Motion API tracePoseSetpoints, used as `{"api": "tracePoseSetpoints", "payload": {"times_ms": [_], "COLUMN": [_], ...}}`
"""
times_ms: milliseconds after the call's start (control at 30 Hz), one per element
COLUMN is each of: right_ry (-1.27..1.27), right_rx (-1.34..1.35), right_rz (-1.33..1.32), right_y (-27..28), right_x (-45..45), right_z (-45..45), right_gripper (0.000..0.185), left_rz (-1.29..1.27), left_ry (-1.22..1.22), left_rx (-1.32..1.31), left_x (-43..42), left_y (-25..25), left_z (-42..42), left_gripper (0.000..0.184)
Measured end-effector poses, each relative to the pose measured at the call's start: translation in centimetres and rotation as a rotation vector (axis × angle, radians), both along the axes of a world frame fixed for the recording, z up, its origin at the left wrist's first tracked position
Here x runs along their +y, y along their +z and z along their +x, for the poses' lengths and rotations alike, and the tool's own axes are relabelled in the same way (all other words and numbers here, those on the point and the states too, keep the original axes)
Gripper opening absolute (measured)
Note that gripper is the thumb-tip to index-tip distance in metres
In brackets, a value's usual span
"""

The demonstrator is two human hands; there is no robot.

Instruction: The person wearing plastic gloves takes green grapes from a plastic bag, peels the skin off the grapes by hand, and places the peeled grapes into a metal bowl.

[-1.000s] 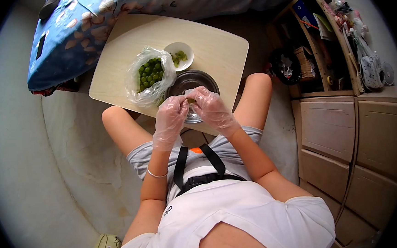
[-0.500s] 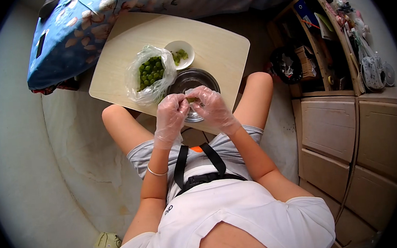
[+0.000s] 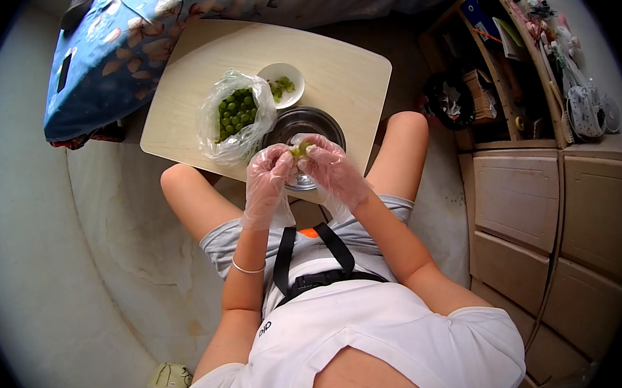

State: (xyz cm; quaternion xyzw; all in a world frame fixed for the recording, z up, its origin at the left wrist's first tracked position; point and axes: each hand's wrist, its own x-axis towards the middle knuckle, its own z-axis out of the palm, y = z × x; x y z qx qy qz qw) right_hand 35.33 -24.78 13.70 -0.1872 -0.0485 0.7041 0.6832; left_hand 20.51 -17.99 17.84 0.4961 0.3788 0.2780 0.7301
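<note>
Both of my hands wear clear plastic gloves and meet above a round metal bowl. Between their fingertips is a small green grape, partly covered by the fingers. My left hand pinches it from the left, and my right hand pinches it from the right. Just beyond the left hand, a clear plastic bag holds many green grapes. A white bowl with green peel-like pieces in it stands behind the metal bowl.
Everything stands on a low pale table, its near edge between my knees. A bed with a blue floral cover borders the table at the far left. On the right are a wooden shelf and cream drawers.
The right hand has turned slightly and its fingertips have shifted, so more of the green grape shows between the hands. Bag and bowls stay in place.
</note>
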Motion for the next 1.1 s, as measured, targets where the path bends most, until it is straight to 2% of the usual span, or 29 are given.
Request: {"api": "tracePoseSetpoints", "payload": {"times_ms": [133, 200, 300, 400, 467, 500, 567, 600, 667, 700, 800, 867, 1033, 1100], "right_ry": [-0.046, -0.049, -0.029, -0.008, -0.009, -0.004, -0.012, -0.016, -0.018, -0.011, -0.007, -0.013, -0.019, -0.020], "right_rx": [0.059, 0.204, 0.175, 0.152, 0.127, 0.099, 0.076, 0.049, 0.037, 0.024, 0.035, 0.042, -0.010, -0.082], "right_rz": [-0.031, 0.015, 0.018, -0.009, -0.009, -0.005, 0.016, 0.029, 0.020, 0.008, 0.041, 0.047, -0.008, -0.096], "right_y": [-0.2, -0.2, -0.4, -0.4, -0.7, -0.7, -0.4, -0.3, -0.7, -0.9, -1.2, -1.5, -1.4, -1.6], "right_x": [0.1, -0.2, -0.5, -1.0, -1.6, -1.7, -1.9, -2.1, -2.4, -2.6, -2.6, -2.6, -2.0, -1.8], "right_z": [0.0, 0.4, 1.4, 2.1, 2.3, 2.3, 2.4, 2.5, 2.7, 2.8, 3.2, 3.4, 3.3, 3.2], "right_gripper": [0.023, 0.025, 0.029, 0.029, 0.029, 0.029, 0.028, 0.027, 0.025, 0.024, 0.022, 0.022, 0.023, 0.024], "left_rz": [-0.047, -0.046, -0.007, 0.134, 0.733, 0.737, 1.109, 1.113, 1.407, 1.422, 1.396, 1.418, 1.465, 1.339], "left_ry": [0.059, 0.070, 0.101, 0.152, 0.115, 0.108, 0.071, 0.063, -0.050, -0.018, -0.145, -0.129, -0.100, -0.160], "left_rx": [-0.030, -0.038, 0.020, 0.115, 0.245, 0.247, 0.400, 0.398, 0.749, 0.663, 0.715, 0.700, 0.724, 0.709], "left_x": [0.0, 0.4, 1.8, 4.9, 8.5, 9.8, 12.3, 13.1, 14.4, 15.2, 16.6, 17.1, 16.6, 16.3], "left_y": [-0.4, -1.2, -1.9, -2.3, -2.3, -1.9, -0.7, -0.6, -0.4, -1.8, -3.4, -4.7, -4.2, -3.7], "left_z": [-0.1, -0.4, -0.4, 0.9, 2.3, 3.1, 4.9, 5.5, 6.8, 7.4, 7.8, 7.8, 7.3, 6.9], "left_gripper": [0.015, 0.015, 0.017, 0.017, 0.014, 0.014, 0.013, 0.013, 0.017, 0.017, 0.016, 0.013, 0.012, 0.017]}}
